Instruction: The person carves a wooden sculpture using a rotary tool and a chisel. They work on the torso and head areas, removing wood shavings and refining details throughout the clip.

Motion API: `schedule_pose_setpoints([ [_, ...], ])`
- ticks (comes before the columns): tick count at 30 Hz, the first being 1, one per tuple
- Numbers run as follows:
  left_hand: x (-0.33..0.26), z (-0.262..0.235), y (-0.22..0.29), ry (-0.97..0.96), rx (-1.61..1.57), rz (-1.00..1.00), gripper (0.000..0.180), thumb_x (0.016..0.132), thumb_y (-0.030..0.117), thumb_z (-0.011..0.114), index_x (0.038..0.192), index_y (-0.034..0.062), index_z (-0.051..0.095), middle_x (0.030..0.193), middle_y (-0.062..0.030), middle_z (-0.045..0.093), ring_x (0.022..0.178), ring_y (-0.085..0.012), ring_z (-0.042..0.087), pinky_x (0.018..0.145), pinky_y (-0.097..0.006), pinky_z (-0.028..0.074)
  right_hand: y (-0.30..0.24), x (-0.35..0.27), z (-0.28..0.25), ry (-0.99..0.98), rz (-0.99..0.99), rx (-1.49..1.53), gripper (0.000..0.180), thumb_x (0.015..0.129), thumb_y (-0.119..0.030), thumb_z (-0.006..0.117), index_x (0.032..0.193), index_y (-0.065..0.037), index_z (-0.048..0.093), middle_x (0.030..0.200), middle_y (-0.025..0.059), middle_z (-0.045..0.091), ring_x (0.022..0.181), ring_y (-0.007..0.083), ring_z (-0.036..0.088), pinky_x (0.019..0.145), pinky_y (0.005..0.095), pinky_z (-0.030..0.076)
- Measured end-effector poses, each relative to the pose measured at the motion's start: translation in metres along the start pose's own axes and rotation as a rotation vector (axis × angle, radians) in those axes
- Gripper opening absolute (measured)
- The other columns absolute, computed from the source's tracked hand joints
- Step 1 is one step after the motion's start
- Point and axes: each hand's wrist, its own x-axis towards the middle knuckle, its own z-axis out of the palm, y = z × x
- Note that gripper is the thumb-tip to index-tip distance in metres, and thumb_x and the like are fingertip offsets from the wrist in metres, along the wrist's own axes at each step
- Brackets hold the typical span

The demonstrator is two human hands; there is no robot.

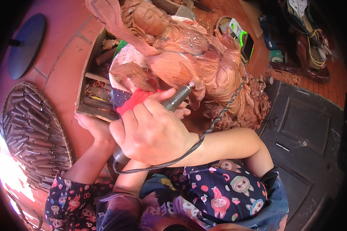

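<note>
My right hand (154, 131) is closed around a dark grey rotary carving tool (176, 98), with a finger stretched along its body. Its small pinkish bit meets, or nearly meets, the fold of a reddish-brown carved wooden figure (181, 65), which leans back in front of me. A twisted black cord (216, 121) loops from the tool's rear end over my right forearm and up across the carving. My left hand (183, 111) is mostly hidden beneath the right; only bent fingertips show beside the tool. Red cloth (135, 101) lies under the carving, close to both hands.
A wooden compartment box (98, 114) with wood pieces stands left of the carving; my bare foot (91, 125) is against it. Further left is a woven basket (67, 140) of wooden-handled tools. A phone (247, 48) lies far right, and a dark panelled board (297, 119) on the right.
</note>
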Motion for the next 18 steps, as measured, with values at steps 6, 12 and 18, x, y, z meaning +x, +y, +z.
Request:
schedule_pose_setpoints([
  [6, 0.002, -0.002, 0.011, -0.017, -0.016, 0.0, 0.012, 0.088, 0.014, 0.066, 0.097, 0.0075, 0.06, 0.08, 0.0022, 0.064, 0.064, -0.0131, 0.062, 0.075, -0.029, 0.045, -0.003, 0.004, -0.009, -0.057, 0.124, -0.139, 0.017, 0.075, -0.019, 0.06, 0.069, -0.003, 0.055, 0.063, 0.0117, 0.056, 0.059, 0.0244, 0.056, 0.061, 0.0377, 0.045],
  [12, -0.001, -0.001, 0.017, -0.033, -0.029, 0.014, 0.009, 0.089, 0.015, 0.065, 0.09, 0.0075, 0.06, 0.074, 0.0014, 0.063, 0.061, -0.014, 0.06, 0.071, -0.028, 0.045, 0.014, 0.004, 0.007, -0.038, -0.038, -0.015, 0.018, 0.077, -0.018, 0.059, 0.068, -0.004, 0.057, 0.062, 0.0127, 0.057, 0.059, 0.0237, 0.055, 0.06, 0.0362, 0.043],
  [18, 0.001, -0.005, 0.016, -0.022, 0.024, 0.013, 0.012, 0.089, 0.015, 0.064, 0.082, 0.0076, 0.059, 0.069, 0.0006, 0.061, 0.057, -0.0149, 0.058, 0.068, -0.028, 0.046, 0.013, 0.016, -0.016, -0.073, -0.091, -0.134, 0.017, 0.077, -0.018, 0.058, 0.068, -0.004, 0.058, 0.062, 0.0125, 0.057, 0.06, 0.0233, 0.054, 0.062, 0.034, 0.041],
])
